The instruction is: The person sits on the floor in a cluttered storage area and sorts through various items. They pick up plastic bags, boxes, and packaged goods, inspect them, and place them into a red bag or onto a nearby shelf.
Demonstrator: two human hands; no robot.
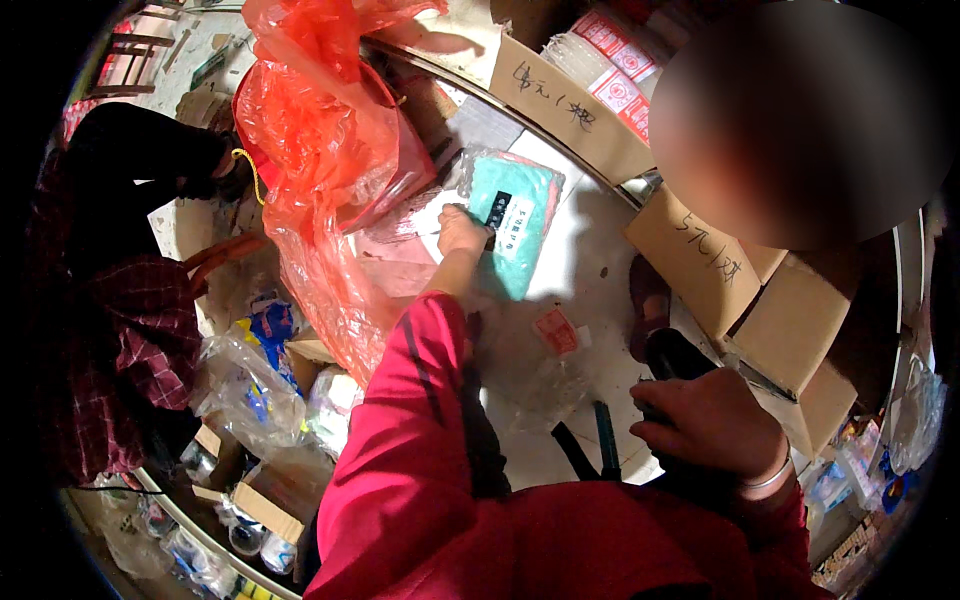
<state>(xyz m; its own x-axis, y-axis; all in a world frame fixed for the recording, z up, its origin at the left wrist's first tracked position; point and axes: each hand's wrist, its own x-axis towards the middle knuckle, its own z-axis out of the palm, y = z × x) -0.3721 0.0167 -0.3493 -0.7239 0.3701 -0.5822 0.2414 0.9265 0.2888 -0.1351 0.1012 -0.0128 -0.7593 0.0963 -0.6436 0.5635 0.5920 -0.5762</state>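
Note:
My left hand (462, 232) is closed on the left edge of a flat package (522, 240) wrapped in clear plastic, teal with some pink at its edges and a pale label on top. Just left of it a large red plastic bag (315, 150) spills down over a red container. My right hand (705, 425) is low at the right, fingers curled beside a dark shape; what they hold, if anything, I cannot make out. A small red-and-white packet (556, 330) lies on the pale floor below the package.
Cardboard boxes (700, 262) stand along the right, another (530, 80) holds wrapped stacks at the top. At the left are a person's dark-trousered leg (140, 150) and plaid cloth (140, 350). Crumpled plastic and small boxes (265, 515) crowd the lower left.

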